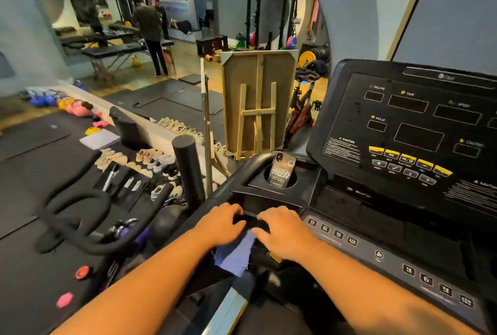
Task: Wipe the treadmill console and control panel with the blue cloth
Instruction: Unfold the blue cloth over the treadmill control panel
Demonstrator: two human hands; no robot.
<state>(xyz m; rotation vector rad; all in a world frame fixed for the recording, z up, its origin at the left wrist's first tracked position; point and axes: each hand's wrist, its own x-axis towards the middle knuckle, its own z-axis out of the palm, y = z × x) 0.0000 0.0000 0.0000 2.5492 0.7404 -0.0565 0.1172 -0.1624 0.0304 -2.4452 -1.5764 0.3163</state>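
both my hands sit low centre of the frame, on the left end of the treadmill console [419,130]. left hand [224,223] palm down, fingers loosely spread and curled over the dark edge of the tray. right hand [282,231] just beside it, palm down, fingers also a bit spread, tips on the same dark ledge. blue cloth [236,255] hangs between and below the two hands, top edge tucked under them; can't tell which hand actually pins it, looks like the right thumb side touches it. neither hand is clearly pinching it.

control panel [390,262] with numbered buttons runs from the right hand toward the lower right of the frame. the tilted display with yellow keys fills the right side, screens dark. phone [281,170] stands upright in the cup holder just above my hands. exercise bike handlebar [88,216] lower left. rows of shoes [150,159] on the floor mid left, wooden board [258,103] leaning upright at centre, person [150,35] standing by a bench upper left, squat rack [271,6] upper centre.
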